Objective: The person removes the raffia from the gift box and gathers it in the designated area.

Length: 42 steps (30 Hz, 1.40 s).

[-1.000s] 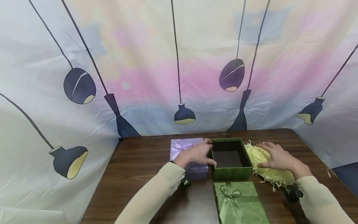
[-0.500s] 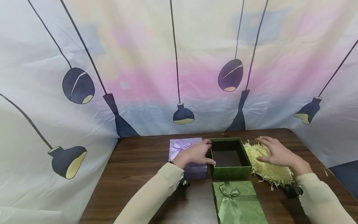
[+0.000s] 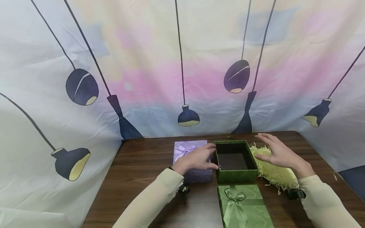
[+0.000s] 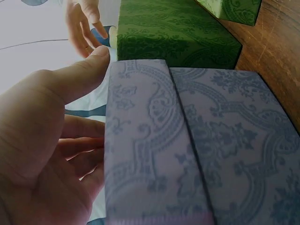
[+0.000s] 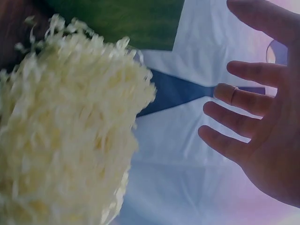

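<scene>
In the head view, an open-topped green box [image 3: 236, 176] with a dark inside stands between my hands. My left hand [image 3: 196, 161] hovers over the closed purple gift box [image 3: 203, 175], its fingertips near the green box's left rim. The left wrist view shows that hand [image 4: 42, 126] with thumb and fingers apart, beside the purple patterned box [image 4: 140, 140]. My right hand [image 3: 280, 154] is held above a heap of pale yellow shredded paper [image 3: 278, 175]. Its fingers are spread with nothing between them, and the right wrist view shows the heap [image 5: 70, 126] apart from the hand [image 5: 267, 103].
A green lid [image 3: 251, 202] with a ribbon bow lies in front of the open box, near the front of the brown wooden table [image 3: 137, 171]. A hanging cloth [image 3: 154, 63] printed with lamps closes off the back and sides.
My right hand has risen and shifted a little left from the shredded paper toward the green box. My left hand has barely moved, and the boxes and lid stay put.
</scene>
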### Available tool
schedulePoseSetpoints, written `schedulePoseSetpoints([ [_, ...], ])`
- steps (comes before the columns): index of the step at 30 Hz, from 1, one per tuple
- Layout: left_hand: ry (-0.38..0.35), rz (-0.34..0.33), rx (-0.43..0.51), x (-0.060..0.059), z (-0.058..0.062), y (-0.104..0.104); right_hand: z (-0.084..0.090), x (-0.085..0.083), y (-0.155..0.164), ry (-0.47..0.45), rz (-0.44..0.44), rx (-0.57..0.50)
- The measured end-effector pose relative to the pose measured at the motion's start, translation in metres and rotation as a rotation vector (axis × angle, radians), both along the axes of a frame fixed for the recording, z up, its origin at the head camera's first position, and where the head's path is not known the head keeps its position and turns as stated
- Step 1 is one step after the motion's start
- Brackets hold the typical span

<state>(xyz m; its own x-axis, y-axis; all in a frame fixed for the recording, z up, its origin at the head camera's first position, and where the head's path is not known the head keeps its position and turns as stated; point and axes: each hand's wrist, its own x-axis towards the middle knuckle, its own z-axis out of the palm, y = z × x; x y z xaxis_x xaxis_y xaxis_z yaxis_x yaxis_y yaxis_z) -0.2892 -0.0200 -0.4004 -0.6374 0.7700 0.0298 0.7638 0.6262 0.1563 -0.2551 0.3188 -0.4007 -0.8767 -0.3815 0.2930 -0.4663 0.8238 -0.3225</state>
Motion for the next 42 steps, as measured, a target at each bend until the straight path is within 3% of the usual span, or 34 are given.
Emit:
schedulePoseSetpoints([
  [17,0.040,0.040,0.029,0.007,0.007,-0.039,0.005,-0.009,-0.034,-0.067,0.067,-0.035],
  [30,0.056,0.120,0.023,0.011,0.010,-0.063,0.004,-0.013,-0.067,-0.048,0.158,-0.043],
  [37,0.094,0.150,0.074,0.015,0.012,-0.081,0.002,-0.012,-0.090,-0.061,0.220,-0.051],
  [42,0.074,0.182,0.106,0.017,0.010,-0.093,0.001,-0.012,-0.107,-0.071,0.263,-0.055],
])
